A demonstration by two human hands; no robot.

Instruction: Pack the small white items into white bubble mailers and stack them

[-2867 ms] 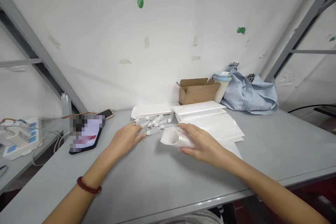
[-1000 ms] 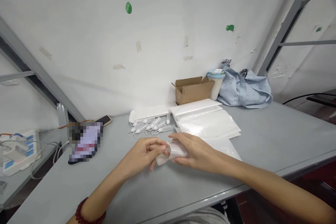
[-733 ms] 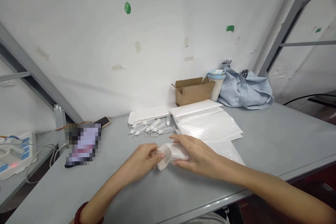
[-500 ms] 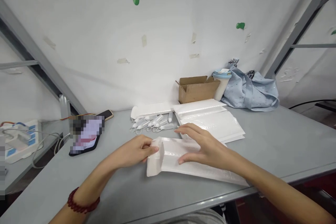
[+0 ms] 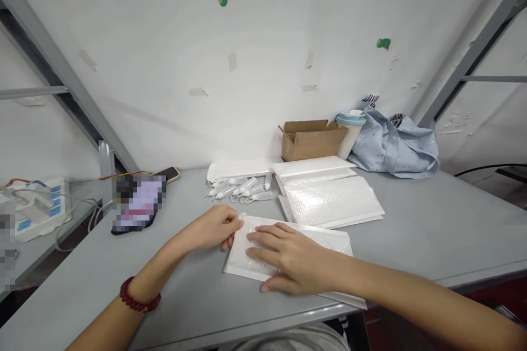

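Note:
A white bubble mailer (image 5: 325,237) lies flat near the table's front edge. My left hand (image 5: 218,228) is closed, pinching the mailer's far left corner between thumb and fingers. Flat on top of the mailer rests my right hand (image 5: 288,258), its fingers spread and holding nothing; it hides the middle of the mailer. Beyond my hands is a pile of small white tubes with loops (image 5: 242,189). More white bubble mailers (image 5: 333,200) are stacked to the right of the tubes, and another white mailer (image 5: 242,168) lies behind them.
At the back stand an open cardboard box (image 5: 315,144), a cup with a blue lid (image 5: 349,131) and a light-blue fabric bag (image 5: 397,145). To the left lie a phone with a blurred screen (image 5: 142,205), another phone (image 5: 168,174) and a white power strip (image 5: 43,208) with cables.
The mailer's flap end, raised and open before, now lies flat. My right hand has come down onto the mailer, while my left hand still grips its left end.

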